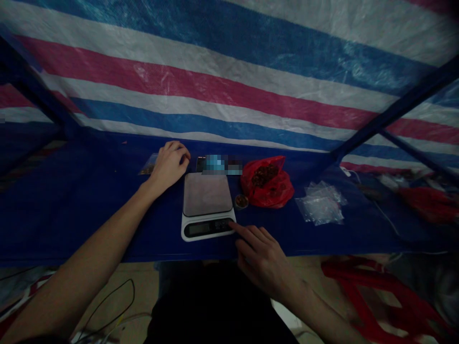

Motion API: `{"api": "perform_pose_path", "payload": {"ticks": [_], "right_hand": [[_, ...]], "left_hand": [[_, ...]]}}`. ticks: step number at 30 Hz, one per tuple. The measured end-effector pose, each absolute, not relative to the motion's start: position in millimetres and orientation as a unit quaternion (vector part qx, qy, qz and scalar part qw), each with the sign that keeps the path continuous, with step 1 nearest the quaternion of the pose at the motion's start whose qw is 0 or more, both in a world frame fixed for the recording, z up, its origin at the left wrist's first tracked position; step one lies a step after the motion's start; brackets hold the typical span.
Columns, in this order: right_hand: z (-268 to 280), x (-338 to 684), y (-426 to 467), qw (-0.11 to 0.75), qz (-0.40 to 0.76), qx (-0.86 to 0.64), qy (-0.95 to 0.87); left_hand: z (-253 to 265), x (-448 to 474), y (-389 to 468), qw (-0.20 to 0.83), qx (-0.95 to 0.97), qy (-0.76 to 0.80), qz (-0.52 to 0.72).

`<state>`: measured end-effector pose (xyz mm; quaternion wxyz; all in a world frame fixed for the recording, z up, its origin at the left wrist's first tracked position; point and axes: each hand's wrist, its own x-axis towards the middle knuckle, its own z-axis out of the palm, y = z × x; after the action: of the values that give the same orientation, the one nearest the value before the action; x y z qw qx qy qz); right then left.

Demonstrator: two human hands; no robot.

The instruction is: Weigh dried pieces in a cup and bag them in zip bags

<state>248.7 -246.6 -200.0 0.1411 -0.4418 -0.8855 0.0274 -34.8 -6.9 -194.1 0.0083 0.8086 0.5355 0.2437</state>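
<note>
A white kitchen scale (208, 195) with a bare grey platform stands on the blue table. Its dark control panel (201, 229) faces me, and no reading can be made out on the display. My right hand (263, 253) stretches its index finger onto the buttons at the panel's right end; it holds nothing. Behind the scale's left corner, my left hand (171, 161) rests loosely bent and holds nothing that I can see. Partly behind that wrist lies a small clear bag (146, 166) with brownish contents. Right of the scale stands a small cup (241, 201) of brown pieces.
An open red plastic bag (283, 188) of dark brown pieces sits right of the cup. Farther right lies a pile of clear plastic bags (321, 203). A blurred-out object (218, 164) is behind the scale. Blue frame bars (380, 122) and a striped sheet (215, 81) bound the table.
</note>
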Motion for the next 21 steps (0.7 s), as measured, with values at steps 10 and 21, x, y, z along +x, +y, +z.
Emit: {"api": "perform_pose_path", "payload": {"ticks": [10,21], "right_hand": [[-179,252,-221,0.214,0.029,-0.436,-0.874],[-170,264,-149,0.168,0.042,-0.495,-0.851]], "left_hand": [[-193,-34,-8,0.003,0.808,0.535,0.245],[-194,-37,-7,0.006,0.814,0.518,0.260]]}}
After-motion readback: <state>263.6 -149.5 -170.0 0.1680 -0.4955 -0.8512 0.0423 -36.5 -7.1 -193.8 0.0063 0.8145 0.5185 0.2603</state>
